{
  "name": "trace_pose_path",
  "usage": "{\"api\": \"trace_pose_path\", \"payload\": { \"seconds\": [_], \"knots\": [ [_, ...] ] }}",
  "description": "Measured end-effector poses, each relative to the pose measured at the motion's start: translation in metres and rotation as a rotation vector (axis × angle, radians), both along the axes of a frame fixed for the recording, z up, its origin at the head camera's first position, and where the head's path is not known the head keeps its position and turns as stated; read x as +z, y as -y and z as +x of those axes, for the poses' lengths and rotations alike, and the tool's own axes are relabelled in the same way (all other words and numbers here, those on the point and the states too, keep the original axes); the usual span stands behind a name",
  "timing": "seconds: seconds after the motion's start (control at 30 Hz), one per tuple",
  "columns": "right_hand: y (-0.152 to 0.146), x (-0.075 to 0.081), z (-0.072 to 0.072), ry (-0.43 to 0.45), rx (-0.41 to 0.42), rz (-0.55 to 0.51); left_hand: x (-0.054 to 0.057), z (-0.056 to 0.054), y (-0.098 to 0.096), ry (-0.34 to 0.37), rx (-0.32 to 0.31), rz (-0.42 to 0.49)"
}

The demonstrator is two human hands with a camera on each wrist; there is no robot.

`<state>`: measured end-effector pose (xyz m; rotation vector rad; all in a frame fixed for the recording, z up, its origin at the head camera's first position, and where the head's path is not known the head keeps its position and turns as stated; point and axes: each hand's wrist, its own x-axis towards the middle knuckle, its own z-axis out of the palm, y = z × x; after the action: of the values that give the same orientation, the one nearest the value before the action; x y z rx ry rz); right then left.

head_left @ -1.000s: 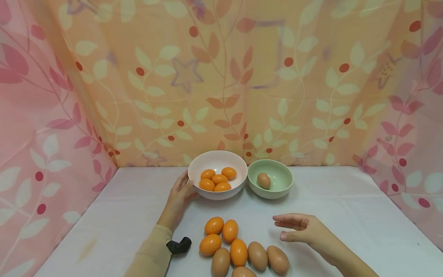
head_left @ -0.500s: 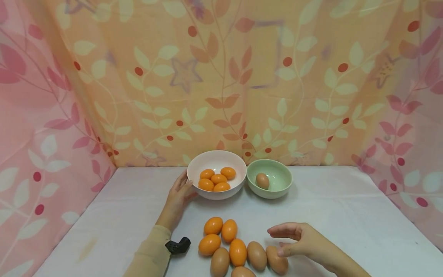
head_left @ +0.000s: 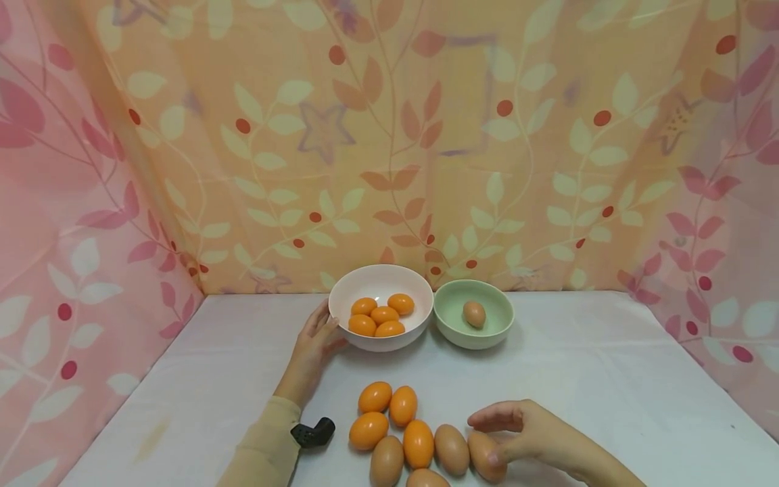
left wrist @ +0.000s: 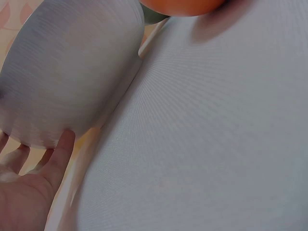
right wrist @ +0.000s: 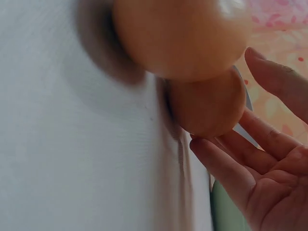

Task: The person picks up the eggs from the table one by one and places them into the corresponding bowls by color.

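The tabletop point(head_left: 578, 352) is lying below our spread right fingers point(head_left: 494, 414), cloth point(head_left: 389, 142) hanging beyond, eggs point(head_left: 452, 450) crowding leftward; spread left fingers point(head_left: 318, 315) are touching a bowl point(head_left: 381, 343).

Head view: brown egg point(head_left: 428, 479) is cropped at six o'clock; left hand point(head_left: 312, 348) part-hidden by pale bowl point(head_left: 382, 343), eight o'clock. Left wrist: orange egg point(left wrist: 185, 6) cropped, twelve o'clock.

Right hand point(head_left: 528, 427) lowered to rightmost egg point(head_left: 482, 454); green-bowl egg point(head_left: 474, 314) shifted right.
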<state>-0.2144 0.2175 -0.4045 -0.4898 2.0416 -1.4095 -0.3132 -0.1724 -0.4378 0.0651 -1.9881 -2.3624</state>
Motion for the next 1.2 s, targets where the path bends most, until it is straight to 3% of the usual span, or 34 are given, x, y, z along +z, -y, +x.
{"api": "trace_pose_path", "payload": {
  "seconds": [0.77, 1.07, 1.2],
  "knots": [
    [-0.0030, -0.0070, 0.0006, -0.045, 0.068, -0.069, 0.0015, -0.0010, -0.0023, 0.004, -0.004, 0.006],
    [-0.0009, -0.0041, 0.0018, -0.119, 0.095, 0.084, 0.0015, 0.0004, -0.0025, -0.004, 0.000, 0.006],
    [-0.0012, -0.0039, 0.0008, -0.130, 0.106, 0.077, 0.0010, -0.0002, -0.0016, -0.008, -0.002, 0.010]
  ]
}}
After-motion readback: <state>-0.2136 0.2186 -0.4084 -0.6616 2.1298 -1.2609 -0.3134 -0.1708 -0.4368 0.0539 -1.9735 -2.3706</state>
